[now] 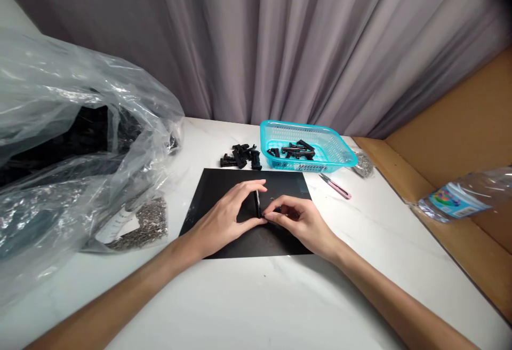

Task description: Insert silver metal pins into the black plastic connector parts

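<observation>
The left hand (234, 207) has its fingers around the ends of a thin black piece (257, 204) above the black mat (216, 187), likely keeping it still. The right hand's (300, 223) fingers meet its near end; what they grip, nobody can tell.

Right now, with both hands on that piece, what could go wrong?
The slim black part could slip, as the left hand seems to hold it only by the fingertips. If dropped, it might be hard to spot on the black mat. The pink-handled tool lies beyond the right hand, so a wide reach might knock it.
</observation>
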